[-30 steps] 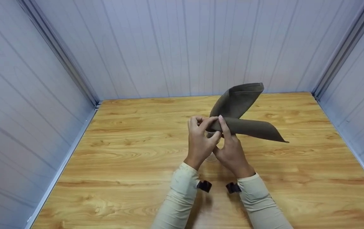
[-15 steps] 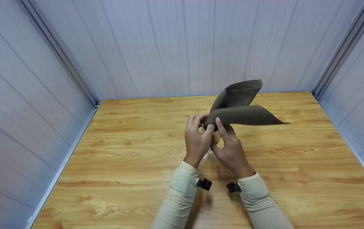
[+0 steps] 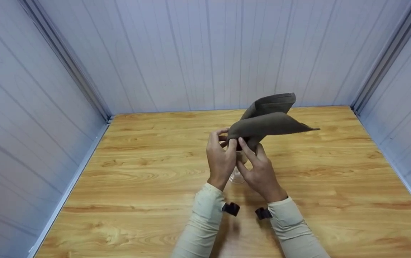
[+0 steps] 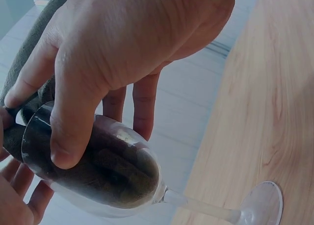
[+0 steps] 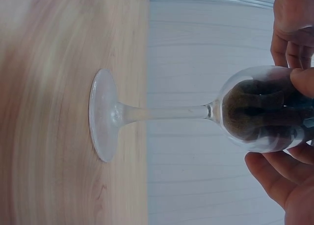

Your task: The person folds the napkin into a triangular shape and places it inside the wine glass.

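A dark olive-grey cloth napkin (image 3: 270, 123) stands in a clear wine glass (image 3: 237, 176). Two folded flaps spread up and to the right above the rim, while the bunched lower part fills the bowl, as the right wrist view of the glass (image 5: 167, 112) shows. My left hand (image 3: 221, 157) holds the bowl, thumb on the near side, other fingers behind, index finger against the napkin (image 4: 122, 181). On the other side, my right hand (image 3: 261, 175) cups the bowl, with its thumb low on the glass and a fingertip at the napkin by the rim.
The glass's foot rests on a wood-grain tabletop (image 3: 148, 179). Pale panel walls (image 3: 191, 53) enclose the table at the back and both sides. A small black device (image 3: 231, 209) sits on the left wrist, another (image 3: 263, 212) on the right.
The napkin's near flap has swung upward toward the far flap. Both hands have shifted slightly left around the rim, and more of the glass's bowl and foot shows.
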`<state>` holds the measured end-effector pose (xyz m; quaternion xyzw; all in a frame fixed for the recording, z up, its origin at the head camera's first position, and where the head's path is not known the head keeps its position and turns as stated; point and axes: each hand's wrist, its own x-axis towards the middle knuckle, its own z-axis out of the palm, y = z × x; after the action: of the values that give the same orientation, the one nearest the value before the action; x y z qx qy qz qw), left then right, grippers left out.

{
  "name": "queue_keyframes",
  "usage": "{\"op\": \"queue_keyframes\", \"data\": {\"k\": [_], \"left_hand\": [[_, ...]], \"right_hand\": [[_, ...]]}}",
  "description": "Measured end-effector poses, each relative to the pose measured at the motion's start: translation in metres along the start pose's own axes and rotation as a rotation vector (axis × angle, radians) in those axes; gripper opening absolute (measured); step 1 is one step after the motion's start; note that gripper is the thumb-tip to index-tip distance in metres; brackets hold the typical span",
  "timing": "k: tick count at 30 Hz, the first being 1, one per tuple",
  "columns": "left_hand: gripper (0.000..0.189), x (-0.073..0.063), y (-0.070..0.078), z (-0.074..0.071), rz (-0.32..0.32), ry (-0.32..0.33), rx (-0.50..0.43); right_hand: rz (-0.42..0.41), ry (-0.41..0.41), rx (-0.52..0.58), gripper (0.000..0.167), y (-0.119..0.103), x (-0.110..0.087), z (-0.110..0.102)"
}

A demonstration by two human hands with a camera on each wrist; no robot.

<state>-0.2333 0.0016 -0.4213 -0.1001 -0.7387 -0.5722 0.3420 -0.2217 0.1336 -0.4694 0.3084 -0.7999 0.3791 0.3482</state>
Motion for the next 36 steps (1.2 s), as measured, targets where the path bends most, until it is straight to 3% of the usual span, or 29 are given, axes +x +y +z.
{"op": "queue_keyframes", "data": {"k": [3,6,10,16,20,25,36], "left_hand": [[0.01,0.001,0.0,-0.001,-0.004,0.009,-0.027],[0.014,0.002,0.0,-0.001,0.031,0.025,-0.046],[0.02,0.003,-0.003,-0.001,0.15,0.041,-0.057],[0.013,0.006,-0.006,-0.004,0.315,0.033,-0.023],[0.013,0.01,-0.006,-0.011,0.359,0.019,0.042],[0.014,0.015,-0.008,-0.019,0.38,-0.052,0.125],[0.043,0.015,-0.024,-0.037,0.443,-0.082,0.49]], "right_hand": [[0.008,0.0,-0.002,0.07,-0.001,0.0,0.0],[0.03,-0.018,0.005,0.071,-0.002,0.001,-0.001],[0.059,-0.046,0.01,0.072,-0.003,0.002,-0.005],[0.065,-0.067,-0.002,0.072,-0.003,0.001,-0.007],[0.071,-0.073,-0.002,0.071,-0.004,0.004,-0.007],[0.083,-0.069,0.014,0.073,-0.004,0.008,-0.007],[0.159,-0.088,0.056,0.072,-0.006,0.008,-0.007]]}}
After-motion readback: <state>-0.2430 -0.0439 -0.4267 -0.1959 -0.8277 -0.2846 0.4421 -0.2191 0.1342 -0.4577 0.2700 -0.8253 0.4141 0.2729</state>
